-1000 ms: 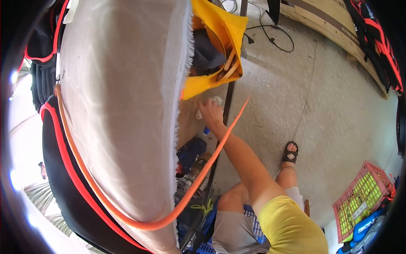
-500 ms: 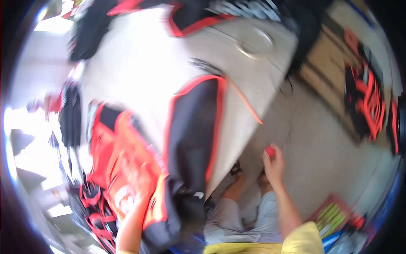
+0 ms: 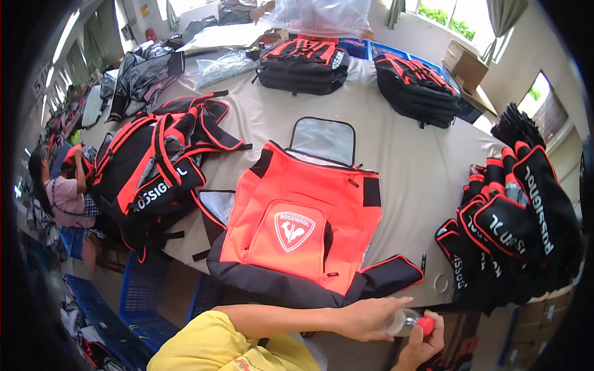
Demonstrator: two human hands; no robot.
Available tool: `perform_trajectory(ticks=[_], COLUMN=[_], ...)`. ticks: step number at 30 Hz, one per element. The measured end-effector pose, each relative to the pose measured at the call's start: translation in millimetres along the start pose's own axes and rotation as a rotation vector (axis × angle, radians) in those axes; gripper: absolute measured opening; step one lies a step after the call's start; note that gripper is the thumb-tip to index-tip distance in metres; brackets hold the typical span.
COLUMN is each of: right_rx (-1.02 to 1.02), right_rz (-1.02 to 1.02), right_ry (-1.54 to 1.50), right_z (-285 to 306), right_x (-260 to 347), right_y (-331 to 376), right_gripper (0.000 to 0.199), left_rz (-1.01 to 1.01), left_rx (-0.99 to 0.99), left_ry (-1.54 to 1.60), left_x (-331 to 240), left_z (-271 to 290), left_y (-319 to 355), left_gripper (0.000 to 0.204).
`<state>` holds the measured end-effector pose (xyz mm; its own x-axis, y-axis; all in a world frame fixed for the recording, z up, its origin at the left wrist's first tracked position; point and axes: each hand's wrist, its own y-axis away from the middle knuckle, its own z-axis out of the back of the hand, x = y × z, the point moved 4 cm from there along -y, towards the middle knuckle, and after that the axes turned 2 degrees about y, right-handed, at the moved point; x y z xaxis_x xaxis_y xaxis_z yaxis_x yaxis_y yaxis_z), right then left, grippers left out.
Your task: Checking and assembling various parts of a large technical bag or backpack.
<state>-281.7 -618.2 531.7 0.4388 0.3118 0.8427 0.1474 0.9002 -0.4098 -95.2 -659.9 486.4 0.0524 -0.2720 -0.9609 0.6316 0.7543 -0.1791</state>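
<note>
Both my hands meet at the table's near edge, around a small clear bottle with a red cap. My left hand is closed round the bottle's clear body. The fingers of my right hand are bent against the red cap, with the thumb beside it. Just beyond my forearm lies a bright orange-red bag panel with a white crest on its pocket and a black base. A grey-lined flap spreads from its far end, and a black side flap reaches toward my hands.
On the beige-covered table, a black-and-red bag lies left. Two finished-looking backpacks stand at the back. Black red-edged pieces are stacked right, near a ring. Blue crates stand lower left; a co-worker sits far left.
The view has swung across to the table. My right hand, earlier over the floor with a small red thing, now meets my left hand, which has left the orange-red panel, at the bottle.
</note>
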Motion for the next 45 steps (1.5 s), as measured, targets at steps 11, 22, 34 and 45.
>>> perform_trajectory(ticks=[11,22,34,45], right_rx=[0.512,0.723,0.538,0.788], right_rz=[-0.352,0.022,-0.149,-0.673], right_ry=[-0.170,0.655,0.485,-0.145], right_z=[-287,-427,-382,-323], right_x=[-48,-172,-244,-290], right_y=[-181,-309,-251,-220], right_gripper=[0.082,0.074,0.072,0.041], left_rz=[-0.034,0.393,0.517,0.427], left_rx=[-0.539,-0.461,-0.731,-0.655], left_ry=[-0.111,-0.911,-0.723,-1.174], left_x=[154,420,320,332], left_z=[283,458,380,294], left_y=[-40,-30,-61,-38], left_gripper=[0.049,0.023,0.060,0.065])
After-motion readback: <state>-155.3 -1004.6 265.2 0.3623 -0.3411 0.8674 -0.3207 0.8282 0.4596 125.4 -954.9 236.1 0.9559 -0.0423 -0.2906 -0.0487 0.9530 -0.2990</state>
